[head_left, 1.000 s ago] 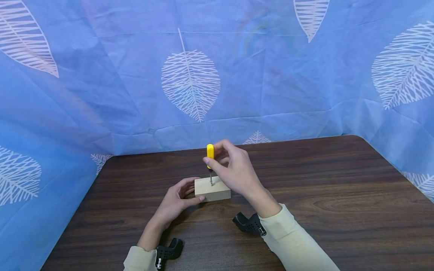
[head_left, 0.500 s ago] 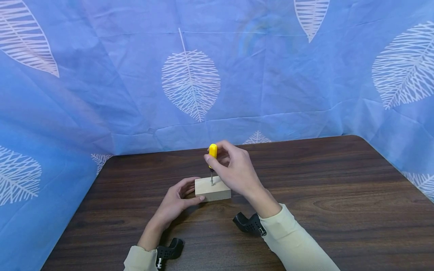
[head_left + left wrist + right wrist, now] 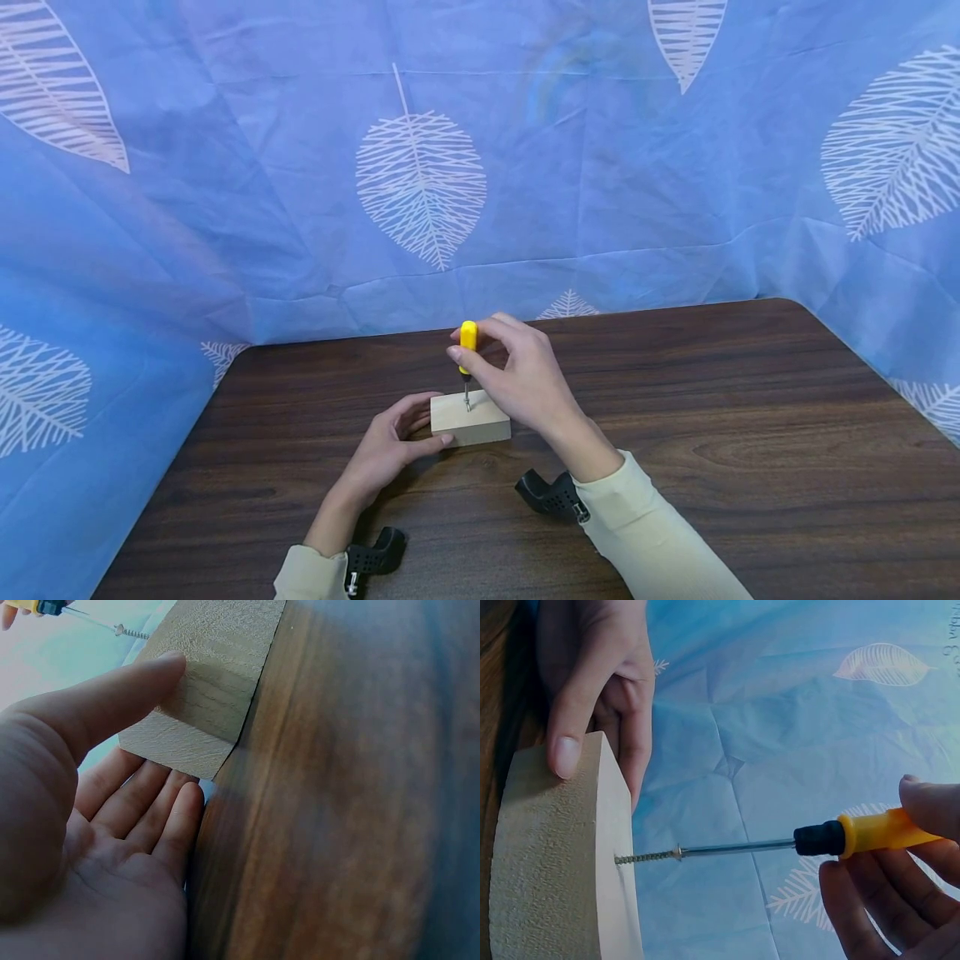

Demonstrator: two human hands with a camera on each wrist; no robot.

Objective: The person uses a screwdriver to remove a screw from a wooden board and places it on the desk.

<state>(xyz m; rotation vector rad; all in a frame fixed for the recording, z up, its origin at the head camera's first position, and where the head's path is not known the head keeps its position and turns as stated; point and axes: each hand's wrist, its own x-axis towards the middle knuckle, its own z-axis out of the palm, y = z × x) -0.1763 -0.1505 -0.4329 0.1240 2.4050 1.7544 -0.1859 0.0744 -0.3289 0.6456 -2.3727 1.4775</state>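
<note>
A pale wooden block [image 3: 471,430] lies on the table. My left hand [image 3: 384,443] grips its left end, the thumb on the near side and the fingers round the far side. From the block's top face stands a screw [image 3: 646,857], only its point sunk in and most of its thread exposed. The tip of a screwdriver [image 3: 468,346] meets the screw head, its shaft in line with the screw. My right hand [image 3: 521,371] pinches the yellow handle between thumb and fingers. In the left wrist view, the screw [image 3: 135,634] shows beyond the block.
The dark wood-grain table [image 3: 712,433] extends around the block. Behind it hangs a blue cloth [image 3: 300,167] with white leaf prints. Black wrist mounts [image 3: 551,493] sit at both cuffs, just above the table.
The screwdriver handle leaned slightly right, then came back left. My right fingers have shifted on the handle, and a fingertip now shows past its left side. Block and left hand stay put.
</note>
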